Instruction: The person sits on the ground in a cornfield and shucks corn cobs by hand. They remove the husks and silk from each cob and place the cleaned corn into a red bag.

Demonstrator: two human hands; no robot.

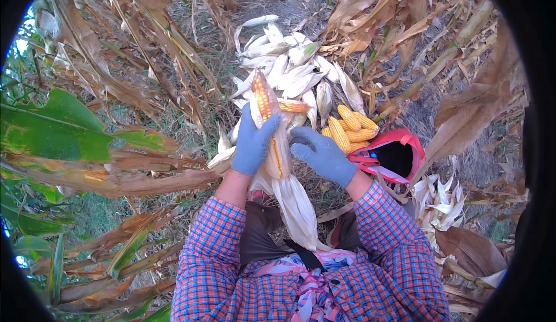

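My left hand [256, 141], in a grey-blue glove, holds an ear of corn [262, 98] upright, its yellow kernels showing between parted dry husks. A peeled-back husk [297, 211] hangs from the ear's base towards my lap. Just right of the ear is my right hand [323, 154], gloved too, with its fingers bent and apart; I see nothing held in it. Beyond both hands lies a heap of ears in pale husks [293, 61], with a partly bared ear [293, 106] at its near side. Several husked yellow ears [354, 133] are piled beyond my right hand.
A red bag or hat with a dark inside [395, 159] lies right of the husked ears. Loose husks [441, 204] are on the ground at the right. Dry corn stalks and leaves stand on both sides, and a large green leaf [56, 131] reaches in from the left.
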